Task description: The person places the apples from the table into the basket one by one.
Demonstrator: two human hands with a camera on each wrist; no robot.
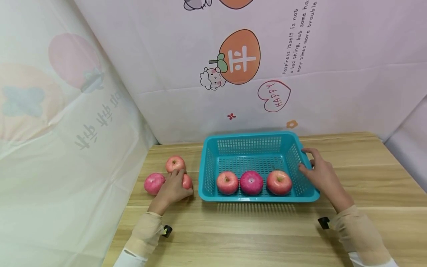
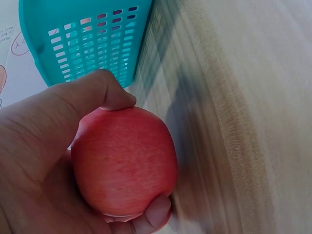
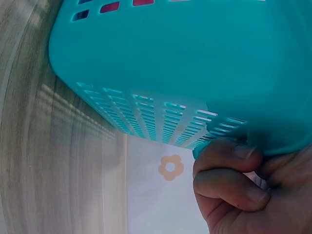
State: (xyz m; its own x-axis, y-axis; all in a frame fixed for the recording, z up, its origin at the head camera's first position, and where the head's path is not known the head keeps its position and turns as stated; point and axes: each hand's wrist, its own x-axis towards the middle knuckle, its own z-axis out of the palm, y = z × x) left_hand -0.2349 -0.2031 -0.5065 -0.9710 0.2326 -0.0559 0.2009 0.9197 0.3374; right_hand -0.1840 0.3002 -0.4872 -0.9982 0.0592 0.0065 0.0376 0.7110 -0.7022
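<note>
My left hand (image 1: 171, 189) holds a red apple (image 2: 124, 158), thumb on one side and fingertips on the other, left of the basket. Close by that hand lie a pinkish apple (image 1: 175, 164) and a deeper pink apple (image 1: 154, 184). My right hand (image 1: 321, 174) grips the right rim of a teal plastic basket (image 1: 260, 199); in the right wrist view its fingers (image 3: 226, 187) curl at the rim. Along the basket's near side sit a light red apple (image 1: 227, 183), a magenta apple (image 1: 251, 183) and a larger red apple (image 1: 279, 182).
The basket stands on a wooden table (image 1: 247, 237) near its back edge. A printed white cloth (image 1: 180, 107) hangs behind the table, and another pale sheet (image 1: 83, 178) hangs along the left side. Each wrist carries a small black device.
</note>
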